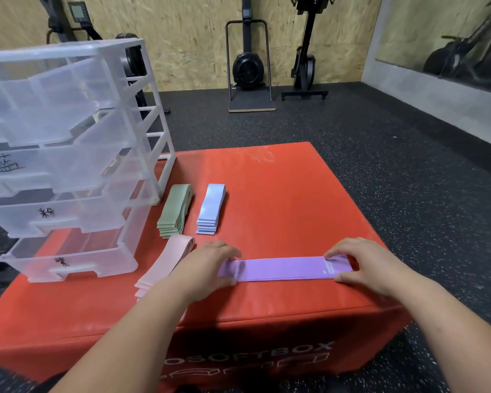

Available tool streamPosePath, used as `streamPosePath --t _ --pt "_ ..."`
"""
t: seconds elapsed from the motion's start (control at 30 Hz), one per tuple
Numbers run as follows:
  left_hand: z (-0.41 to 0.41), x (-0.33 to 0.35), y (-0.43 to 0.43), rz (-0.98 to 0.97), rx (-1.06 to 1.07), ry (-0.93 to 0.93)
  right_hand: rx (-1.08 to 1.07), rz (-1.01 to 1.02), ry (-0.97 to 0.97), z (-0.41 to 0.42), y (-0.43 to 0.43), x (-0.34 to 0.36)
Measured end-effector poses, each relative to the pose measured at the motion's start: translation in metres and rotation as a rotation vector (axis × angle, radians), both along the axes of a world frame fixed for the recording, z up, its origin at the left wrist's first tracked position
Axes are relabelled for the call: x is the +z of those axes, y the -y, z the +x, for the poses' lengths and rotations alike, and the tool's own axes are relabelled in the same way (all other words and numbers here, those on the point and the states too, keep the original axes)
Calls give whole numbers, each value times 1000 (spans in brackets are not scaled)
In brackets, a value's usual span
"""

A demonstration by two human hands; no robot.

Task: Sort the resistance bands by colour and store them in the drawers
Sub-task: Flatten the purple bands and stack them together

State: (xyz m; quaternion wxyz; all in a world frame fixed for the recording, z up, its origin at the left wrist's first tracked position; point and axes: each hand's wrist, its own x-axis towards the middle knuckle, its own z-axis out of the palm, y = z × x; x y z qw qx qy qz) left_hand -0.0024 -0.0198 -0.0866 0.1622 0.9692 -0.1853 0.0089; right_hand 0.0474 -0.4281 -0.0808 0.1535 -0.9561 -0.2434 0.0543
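On my feed the purple bands (281,268) lie in a flat stack crosswise near the front edge of the red surface (295,194). My left hand (210,265) is on the stack's left end. Its fingers (230,252) curl over the far edge and the thumb sits at the near edge, so it pinches that end. My right hand (360,262) has the right end the same way, with fingers (335,252) laid bent on top beside a small white tag and the thumb against the near edge. The stack rests on the surface between the two hands.

The pink bands (165,265) lie stacked just beside my left wrist, which hides part of them. Further back the green bands (175,212) and the blue bands (211,209) sit in two neat stacks side by side, apart from each other.

The clear drawers (68,165) stand on the left of the surface. All four are pulled out in steps, the lowest furthest. The three lower fronts carry handwritten black marks.

Behind, on the dark speckled floor (380,137), two rowers (248,66) stand upright against a chipboard wall (187,29).
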Motion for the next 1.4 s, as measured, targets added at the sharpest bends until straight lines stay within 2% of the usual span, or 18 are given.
streamPosePath --t 0.33,0.43,0.57,0.7,0.93,1.23,1.4 --pt "-1 1 0 -12 4 2 19 5 3 1 2 -2" --pt "-2 3 1 -18 -17 27 -5 79 -5 -1 3 1" --pt "-3 6 13 -12 -52 65 -233 218 57 -6 3 10" --pt "-4 3 32 52 -85 100 -435 170 -30 -10 -5 10" --pt "-4 -4 45 67 -64 91 -557 80 -123 -9 -21 1" --pt "0 -4 45 26 -65 52 -717 165 -240 -10 -28 9" --pt "1 -4 45 12 -53 18 -747 201 -223 -14 -35 14"
